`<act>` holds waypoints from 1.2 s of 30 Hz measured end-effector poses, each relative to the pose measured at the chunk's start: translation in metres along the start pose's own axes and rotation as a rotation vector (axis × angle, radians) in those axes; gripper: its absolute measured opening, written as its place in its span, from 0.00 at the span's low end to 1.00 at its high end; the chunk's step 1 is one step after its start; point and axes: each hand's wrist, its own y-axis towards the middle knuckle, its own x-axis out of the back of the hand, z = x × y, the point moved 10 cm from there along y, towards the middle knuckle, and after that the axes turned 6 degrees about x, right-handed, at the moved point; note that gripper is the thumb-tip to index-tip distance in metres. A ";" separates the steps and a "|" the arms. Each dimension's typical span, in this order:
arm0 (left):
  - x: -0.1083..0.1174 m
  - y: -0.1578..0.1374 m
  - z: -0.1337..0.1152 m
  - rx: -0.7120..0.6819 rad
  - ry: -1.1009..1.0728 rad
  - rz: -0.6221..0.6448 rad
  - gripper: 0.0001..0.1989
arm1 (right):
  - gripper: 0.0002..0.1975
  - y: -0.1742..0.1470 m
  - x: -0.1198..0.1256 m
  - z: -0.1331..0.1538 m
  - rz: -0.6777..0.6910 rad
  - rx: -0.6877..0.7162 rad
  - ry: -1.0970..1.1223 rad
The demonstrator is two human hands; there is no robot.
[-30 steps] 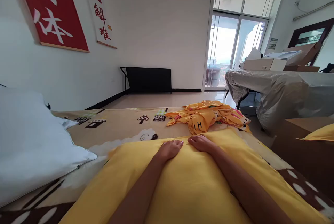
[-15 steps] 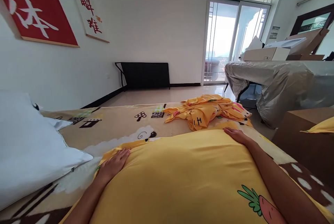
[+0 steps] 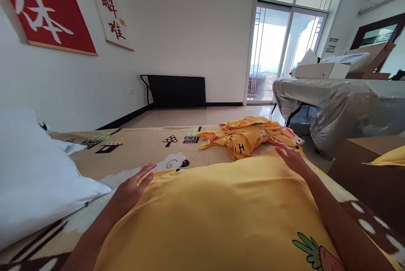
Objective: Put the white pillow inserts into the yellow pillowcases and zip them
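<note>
A plump yellow pillow (image 3: 215, 216) with a carrot-like print at its lower right fills the foreground. At its far left corner is my left hand (image 3: 134, 186), fingers spread and slightly raised; whether it touches the cloth I cannot tell. My right hand (image 3: 289, 157) is by the far right corner, fingers stretched forward, holding nothing. Just beyond the right hand lies a crumpled orange-yellow printed cloth (image 3: 243, 138). Beneath everything spreads a beige patterned blanket (image 3: 142, 148).
A white pillow (image 3: 41, 182) lies at the left. On the right stand a cardboard box (image 3: 357, 170) with a yellow cloth corner (image 3: 387, 157) above it, and a plastic-covered table (image 3: 335, 94) bearing boxes. A black folded panel (image 3: 177, 91) leans against the back wall.
Both hands have lifted from the yellow pillow's surface and moved slightly forward. The left fingers have spread apart. The pillow's far edge sits a little lower in view.
</note>
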 end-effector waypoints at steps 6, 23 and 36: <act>-0.015 -0.109 -0.139 -0.521 0.050 0.173 0.27 | 0.29 -0.088 -0.019 0.175 0.247 0.604 0.230; -0.067 -0.119 -0.152 -0.650 0.241 0.138 0.28 | 0.30 -0.068 -0.076 0.137 0.405 0.519 0.085; -0.064 -0.125 -0.154 -0.665 0.249 0.118 0.27 | 0.33 -0.018 -0.077 0.021 0.344 0.193 -0.031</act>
